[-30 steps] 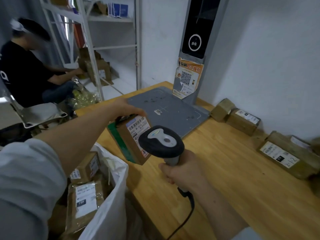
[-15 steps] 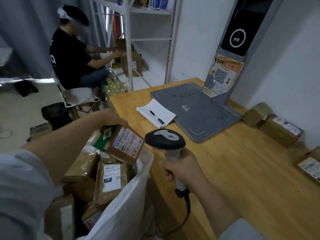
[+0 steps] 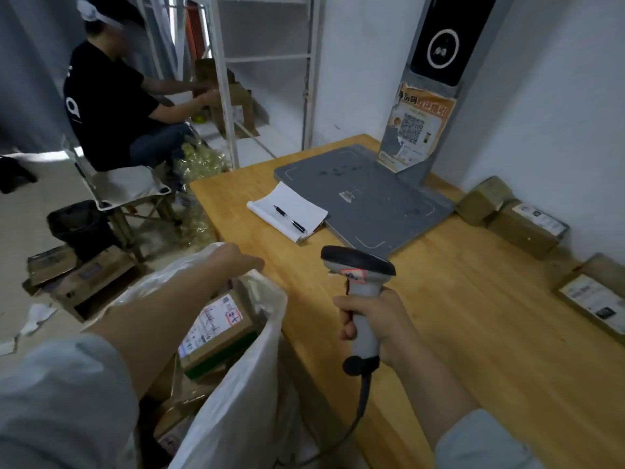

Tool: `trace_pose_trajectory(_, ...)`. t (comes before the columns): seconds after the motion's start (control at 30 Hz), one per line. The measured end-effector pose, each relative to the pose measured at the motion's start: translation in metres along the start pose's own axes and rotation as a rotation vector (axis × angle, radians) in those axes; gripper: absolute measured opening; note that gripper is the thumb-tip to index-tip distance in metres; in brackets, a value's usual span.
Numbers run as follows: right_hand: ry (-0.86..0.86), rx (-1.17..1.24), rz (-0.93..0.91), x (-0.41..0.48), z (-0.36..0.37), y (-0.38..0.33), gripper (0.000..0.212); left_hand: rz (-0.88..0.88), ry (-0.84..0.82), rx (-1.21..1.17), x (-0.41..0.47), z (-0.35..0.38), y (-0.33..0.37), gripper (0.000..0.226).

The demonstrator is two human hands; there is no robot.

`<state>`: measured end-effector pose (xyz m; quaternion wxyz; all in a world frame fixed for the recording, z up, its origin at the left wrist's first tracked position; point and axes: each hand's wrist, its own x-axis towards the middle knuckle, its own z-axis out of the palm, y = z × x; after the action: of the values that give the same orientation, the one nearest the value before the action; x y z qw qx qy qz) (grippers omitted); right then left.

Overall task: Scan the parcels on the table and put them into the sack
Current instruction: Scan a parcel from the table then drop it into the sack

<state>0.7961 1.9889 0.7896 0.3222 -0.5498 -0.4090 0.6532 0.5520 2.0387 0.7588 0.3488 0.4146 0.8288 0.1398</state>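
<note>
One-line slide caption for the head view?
Left hand hovers over the open sack, labelled parcel inside; right hand grips the barcode scanner.

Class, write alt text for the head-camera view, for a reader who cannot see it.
A person's left hand is at the mouth of a white sack with a labelled parcel on top. The right hand grips a barcode scanner over a wooden table where more parcels lie.

Dim, soft indoor light; slight motion blur, wide-angle bending at edges.
</note>
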Motion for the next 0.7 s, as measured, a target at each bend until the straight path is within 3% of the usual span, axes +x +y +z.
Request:
trace_pose_trajectory(0.1, 0.097, 0.212, 0.037, 0.0, -0.034, -0.005, 0.015, 0.19, -0.032, 0.065, 0.002, 0.027, 0.055, 0.047)
trace_pose_trajectory(0.23, 0.258, 0.457, 0.048, -0.003, -0.099, -0.016, 0.016, 0.418, -0.167, 0.068, 0.001, 0.088, 0.137, 0.021)
trace_pose_trajectory(0.4, 0.352, 0.713, -0.025, -0.009, -0.2, -0.036, 0.007, 0.604, -0.349, 0.176, -0.017, 0.172, 0.241, 0.068)
trace_pose_trajectory(0.7, 0.438, 0.896, -0.092, 0.035, -0.354, -0.058, 0.014, 0.764, -0.361, 0.332, -0.008, 0.3, 0.389, 0.071)
